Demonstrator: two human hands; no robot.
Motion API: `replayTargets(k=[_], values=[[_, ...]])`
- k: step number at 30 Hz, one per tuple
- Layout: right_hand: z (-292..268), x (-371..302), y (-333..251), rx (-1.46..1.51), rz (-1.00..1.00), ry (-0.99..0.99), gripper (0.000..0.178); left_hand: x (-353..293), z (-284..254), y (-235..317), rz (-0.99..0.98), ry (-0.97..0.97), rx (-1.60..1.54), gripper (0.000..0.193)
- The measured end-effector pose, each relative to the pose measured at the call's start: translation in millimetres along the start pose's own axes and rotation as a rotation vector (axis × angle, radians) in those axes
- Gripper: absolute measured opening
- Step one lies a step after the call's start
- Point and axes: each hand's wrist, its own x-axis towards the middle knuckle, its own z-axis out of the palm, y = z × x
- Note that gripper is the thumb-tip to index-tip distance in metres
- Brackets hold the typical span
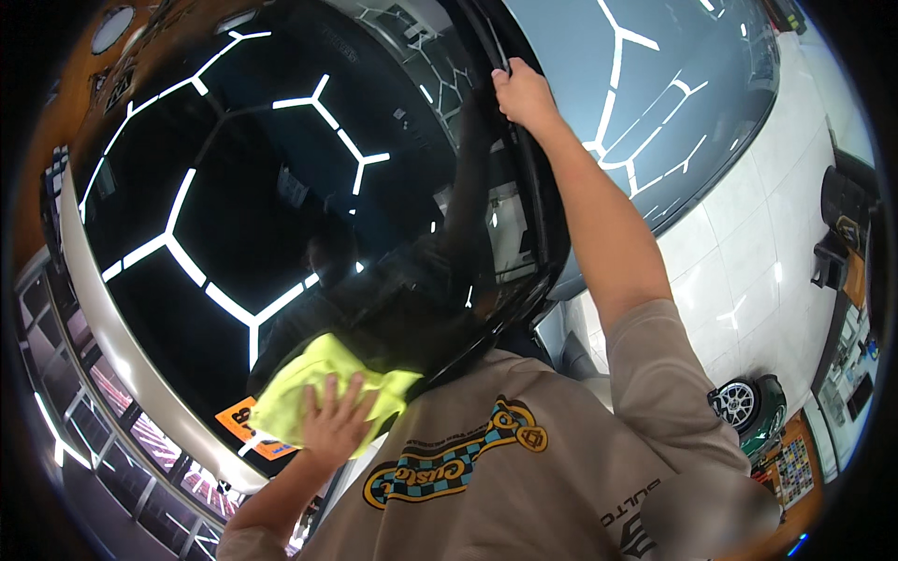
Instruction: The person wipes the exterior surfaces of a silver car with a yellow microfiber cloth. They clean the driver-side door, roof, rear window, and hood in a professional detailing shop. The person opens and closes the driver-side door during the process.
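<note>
A bright yellow-green cloth (304,379) lies bunched on the lower part of a car's dark, glossy windshield (281,215). My left hand (334,419) presses flat on this cloth, fingers spread, near an orange sticker (254,428) on the glass, which the cloth partly covers. With my right arm stretched far forward, my right hand (526,93) is closed round a thin black wiper arm (498,45) at the glass's right edge. The fingertips wrap its far side and are partly hidden.
Right of the glass lies the grey-blue hood (673,103). A pale roof pillar (126,355) curves along the left. Beyond the hood are a light tiled floor (730,262), a black chair (847,201) and a dark green car's wheel (739,402). Ceiling lights reflect on the glass.
</note>
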Motion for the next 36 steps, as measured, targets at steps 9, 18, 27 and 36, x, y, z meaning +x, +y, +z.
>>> replayTargets(k=[9,18,27,36], values=[[-28,-34,0,-0.197,-0.091,0.078,0.037,282,-28,115,0.228,0.344,-0.002,0.052],[-30,-281,63,0.010,-0.257,-0.434,0.029,174,-42,95,0.269,0.546,-0.624,0.044],[-19,-354,14,-0.526,-0.694,-0.424,0.029,-207,-20,-72,-1.250,1.347,-0.581,0.034],[-17,-350,8,-0.476,-1.021,-0.512,0.016,-344,133,-85,-1.542,1.074,-0.379,0.045]])
